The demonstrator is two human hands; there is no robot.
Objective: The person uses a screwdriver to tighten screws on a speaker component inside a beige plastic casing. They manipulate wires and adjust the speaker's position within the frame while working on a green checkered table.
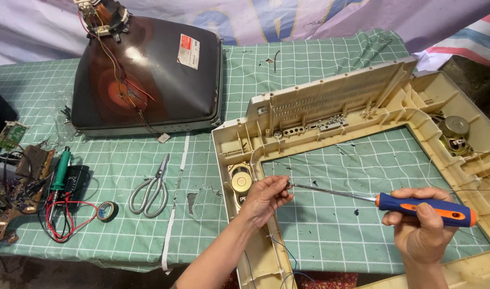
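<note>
Right hand (420,231): closed round the screwdriver (424,206) handle (blue and orange). Left hand (266,196): fingertips pinched on its shaft tip, beside the oval speaker (240,181) in the beige frame (330,109).

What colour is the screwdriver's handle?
Blue and orange, seen in the head view: screwdriver.

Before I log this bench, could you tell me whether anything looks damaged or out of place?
Yes: the green checked tablecloth is torn, with a ragged hole between the scissors and the beige frame, and a smaller one near the picture tube.
</note>
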